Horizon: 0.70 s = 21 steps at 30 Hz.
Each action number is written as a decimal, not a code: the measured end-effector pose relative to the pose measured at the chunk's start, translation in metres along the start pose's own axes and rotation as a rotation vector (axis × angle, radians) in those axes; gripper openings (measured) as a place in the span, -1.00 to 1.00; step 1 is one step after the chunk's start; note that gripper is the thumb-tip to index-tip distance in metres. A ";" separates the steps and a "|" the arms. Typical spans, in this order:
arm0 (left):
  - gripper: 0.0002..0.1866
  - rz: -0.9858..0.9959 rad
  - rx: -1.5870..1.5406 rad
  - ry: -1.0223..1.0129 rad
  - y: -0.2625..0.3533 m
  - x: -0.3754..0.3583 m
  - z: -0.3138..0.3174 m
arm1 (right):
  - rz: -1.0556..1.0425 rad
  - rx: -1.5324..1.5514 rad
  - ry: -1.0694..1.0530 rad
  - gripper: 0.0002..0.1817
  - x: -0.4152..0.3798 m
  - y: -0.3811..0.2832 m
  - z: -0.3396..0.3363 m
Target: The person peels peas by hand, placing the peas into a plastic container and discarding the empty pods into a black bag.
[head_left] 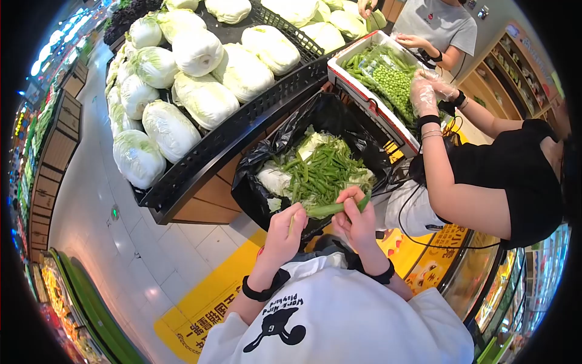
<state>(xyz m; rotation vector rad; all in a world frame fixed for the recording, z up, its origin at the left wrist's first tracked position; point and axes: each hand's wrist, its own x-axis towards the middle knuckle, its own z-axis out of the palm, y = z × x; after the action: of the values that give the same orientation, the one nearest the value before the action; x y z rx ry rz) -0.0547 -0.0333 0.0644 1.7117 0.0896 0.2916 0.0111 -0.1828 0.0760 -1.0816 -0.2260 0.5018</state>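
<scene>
A green pea pod [325,210] is stretched between my two hands, over the near edge of a bin lined with a black bag [248,176]. My left hand [287,230] pinches its left end, and my right hand [356,223] has its fingers closed round the right end. Inside the bin lie many green pods [324,173] on top of pale cabbage leaves [274,179]. Behind it to the right is a white box [339,76] with whole pods and a heap of shelled peas [391,86].
Napa cabbages [197,51] fill a black crate [242,119] at the upper left. A co-worker in black [515,176], wearing clear gloves, reaches into the box from the right. Another person in grey [445,27] stands behind it. Thin cables [445,247] hang at the right.
</scene>
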 end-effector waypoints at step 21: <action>-0.85 0.322 0.473 -0.333 -0.023 0.036 -0.033 | 0.440 -0.385 0.015 -0.69 0.029 0.020 -0.023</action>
<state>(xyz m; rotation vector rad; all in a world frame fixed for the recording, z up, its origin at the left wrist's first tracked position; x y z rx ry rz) -0.0259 0.0101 0.0515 2.2249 -0.3944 0.2285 0.0398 -0.1792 0.0461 -1.5219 -0.0682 0.8667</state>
